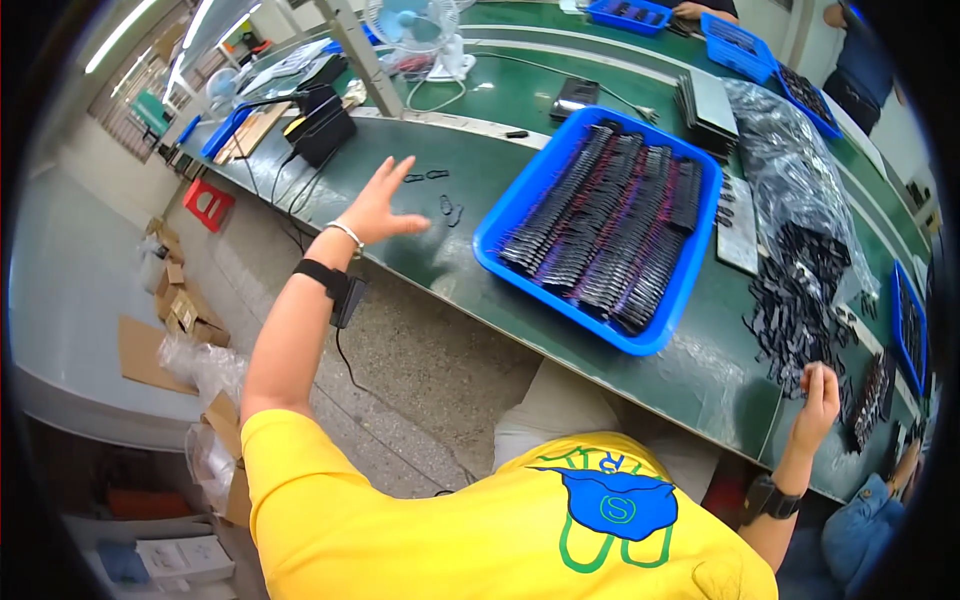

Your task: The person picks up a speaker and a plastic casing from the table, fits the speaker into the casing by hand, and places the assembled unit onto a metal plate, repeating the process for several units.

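Note:
My left hand point(378, 207) is open, thumb and fingers spread, over the near edge of the green table. Just beyond its fingers lie a few small black loop-shaped parts point(447, 205). A blue plastic tray point(640, 343) sits between my hands, packed with long rows of thin black pieces point(600, 225) with purple-red showing between them. On the right, my right hand point(820, 398) has its fingertips pinched together beside a loose heap of small black parts point(795, 310). Whatever is between those fingertips is too small to make out.
A clear plastic bag point(775, 125) spills toward the heap. Flat grey plates point(705, 110) stand behind the tray, near a black box point(575, 97). A fan point(410, 22) and a black bin point(322, 125) are at the far left. Another person's blue sleeve point(862, 530) shows at lower right.

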Demonstrator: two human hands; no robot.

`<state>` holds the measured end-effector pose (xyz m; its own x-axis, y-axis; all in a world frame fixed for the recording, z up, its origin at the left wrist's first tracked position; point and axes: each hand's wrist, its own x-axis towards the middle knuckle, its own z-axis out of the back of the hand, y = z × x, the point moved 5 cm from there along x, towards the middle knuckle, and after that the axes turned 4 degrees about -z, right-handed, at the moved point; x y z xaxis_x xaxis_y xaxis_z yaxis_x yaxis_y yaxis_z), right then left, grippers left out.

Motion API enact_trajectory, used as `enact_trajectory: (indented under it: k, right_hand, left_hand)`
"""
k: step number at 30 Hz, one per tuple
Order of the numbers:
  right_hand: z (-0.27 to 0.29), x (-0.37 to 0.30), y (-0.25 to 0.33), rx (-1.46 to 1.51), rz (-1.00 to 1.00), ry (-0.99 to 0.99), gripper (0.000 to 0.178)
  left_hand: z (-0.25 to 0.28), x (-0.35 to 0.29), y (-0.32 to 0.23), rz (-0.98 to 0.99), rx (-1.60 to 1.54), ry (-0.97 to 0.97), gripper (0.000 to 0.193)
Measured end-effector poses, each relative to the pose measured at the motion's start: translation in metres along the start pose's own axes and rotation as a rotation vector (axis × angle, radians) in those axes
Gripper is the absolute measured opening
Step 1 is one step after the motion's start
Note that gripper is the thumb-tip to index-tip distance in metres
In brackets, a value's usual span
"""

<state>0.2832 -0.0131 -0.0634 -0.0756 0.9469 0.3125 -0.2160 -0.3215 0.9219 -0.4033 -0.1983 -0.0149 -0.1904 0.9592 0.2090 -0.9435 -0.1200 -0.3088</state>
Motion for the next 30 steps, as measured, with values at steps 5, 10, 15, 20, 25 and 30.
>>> enact_trajectory:
  k: [5,10,15,20,25,30]
  right_hand:
    - [-0.013,-0.009,-0.006,-0.020,-0.081,-0.056,0.015]
    - [-0.018,-0.018,0.001,-0.059,-0.076,-0.101,0.014]
    - [-0.022,-0.029,0.002,-0.073,-0.080,-0.083,0.012]
    - [-0.032,-0.035,0.011,-0.155,0.015,-0.055,0.010]
    - [-0.038,-0.041,0.021,-0.199,0.098,-0.045,0.010]
    - [-0.033,-0.045,0.027,-0.208,0.105,-0.056,0.010]
  left_hand:
    - [-0.048,0.031,0.016,0.172,0.157,0.140,0.109]
    - [-0.076,0.059,0.001,0.123,0.163,0.234,0.107]
    - [-0.083,0.040,-0.002,-0.131,0.098,-0.003,0.065]
    - [-0.079,0.022,-0.035,-0.228,0.029,-0.202,0.023]
    - [-0.077,0.005,-0.062,-0.214,0.037,-0.212,0.015]
    - [-0.074,0.001,-0.072,-0.134,0.116,-0.255,0.016]
